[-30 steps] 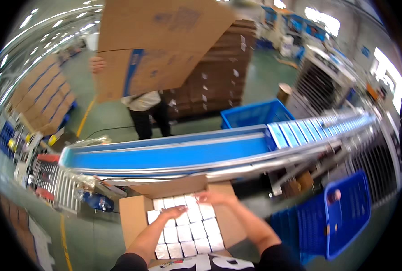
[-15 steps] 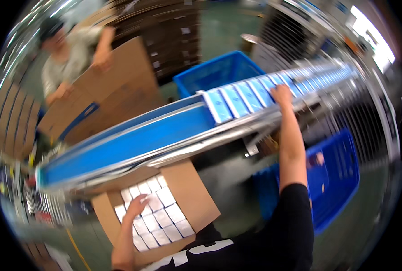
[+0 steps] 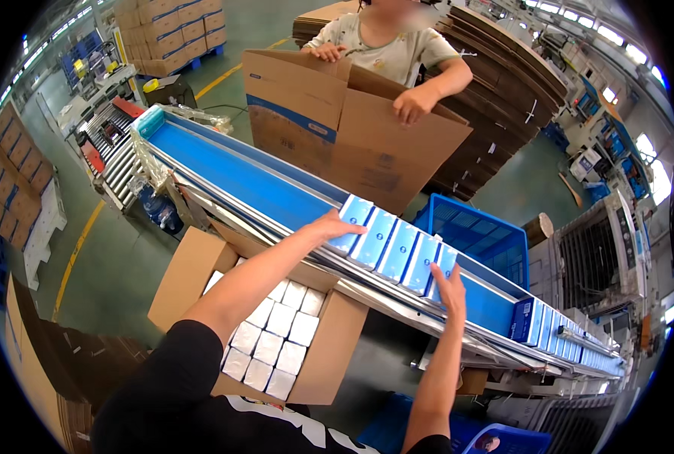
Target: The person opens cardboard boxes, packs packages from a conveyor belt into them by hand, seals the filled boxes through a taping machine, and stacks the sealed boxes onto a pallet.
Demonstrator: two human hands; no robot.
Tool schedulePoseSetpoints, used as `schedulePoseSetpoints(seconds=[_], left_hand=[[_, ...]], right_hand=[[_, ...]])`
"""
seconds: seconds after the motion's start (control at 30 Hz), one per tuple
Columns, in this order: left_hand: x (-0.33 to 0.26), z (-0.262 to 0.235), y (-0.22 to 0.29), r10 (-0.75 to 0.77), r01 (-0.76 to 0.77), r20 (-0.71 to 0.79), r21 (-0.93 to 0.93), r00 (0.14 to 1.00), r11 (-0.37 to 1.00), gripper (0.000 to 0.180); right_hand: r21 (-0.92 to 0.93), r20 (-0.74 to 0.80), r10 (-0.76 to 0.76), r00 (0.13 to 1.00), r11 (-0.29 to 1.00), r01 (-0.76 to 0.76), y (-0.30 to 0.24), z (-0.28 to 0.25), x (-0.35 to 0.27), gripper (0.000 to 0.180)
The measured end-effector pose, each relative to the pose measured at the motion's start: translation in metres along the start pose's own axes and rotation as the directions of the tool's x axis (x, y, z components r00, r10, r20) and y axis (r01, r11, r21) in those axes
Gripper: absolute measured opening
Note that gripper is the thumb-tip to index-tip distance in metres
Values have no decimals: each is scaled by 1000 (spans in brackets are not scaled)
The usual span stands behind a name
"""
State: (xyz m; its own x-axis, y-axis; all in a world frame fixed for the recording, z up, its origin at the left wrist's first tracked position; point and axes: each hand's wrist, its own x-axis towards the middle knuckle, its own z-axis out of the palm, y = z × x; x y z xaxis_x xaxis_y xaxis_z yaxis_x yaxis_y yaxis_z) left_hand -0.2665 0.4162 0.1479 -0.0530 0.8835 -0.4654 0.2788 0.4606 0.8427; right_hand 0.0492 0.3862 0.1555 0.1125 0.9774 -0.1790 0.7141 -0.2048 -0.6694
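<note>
A row of several blue-and-white wrapped packs (image 3: 396, 248) stands side by side on the blue conveyor belt (image 3: 238, 175). My left hand (image 3: 337, 226) grips the left end of this row, its thumb over the first pack's near face. At the other end my right hand (image 3: 449, 284) presses against the last pack, fingers along its side. The packs between are squeezed close together. Below the belt, close to my body, an open cardboard carton (image 3: 335, 349) holds rows of packs (image 3: 267, 347) with their white ends up. My left forearm hides part of it.
Across the belt a person (image 3: 386, 45) holds a large, part-opened cardboard carton (image 3: 299, 98). More packs (image 3: 549, 329) line the belt's right end. Blue crates stand behind the belt (image 3: 479, 234) and at my lower right (image 3: 503, 439). Flattened cartons (image 3: 496, 106) are stacked behind the person.
My view has turned to the right. My left hand has gone from the carton to the row of packs. A gap now separates the gripped row from the packs farther right.
</note>
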Motion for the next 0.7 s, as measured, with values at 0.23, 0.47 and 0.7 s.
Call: schedulePoseSetpoints(seconds=[0.23,0.47,0.7], left_hand=[[-19,-81,-14,376,-392,-144,-98,915,915,88],[-193,-163,-69,541,-598,-466,31,700,801,86],[-166,-156,-259,413,-291,-299,376,861,880,93]], right_hand=[[206,-175,-232,957,942,265,-68,21,-24,81],[309,-306,-343,888,846,433,-146,79,-167,87],[-196,66,-84,994,976,96,-75,242,-209,94]])
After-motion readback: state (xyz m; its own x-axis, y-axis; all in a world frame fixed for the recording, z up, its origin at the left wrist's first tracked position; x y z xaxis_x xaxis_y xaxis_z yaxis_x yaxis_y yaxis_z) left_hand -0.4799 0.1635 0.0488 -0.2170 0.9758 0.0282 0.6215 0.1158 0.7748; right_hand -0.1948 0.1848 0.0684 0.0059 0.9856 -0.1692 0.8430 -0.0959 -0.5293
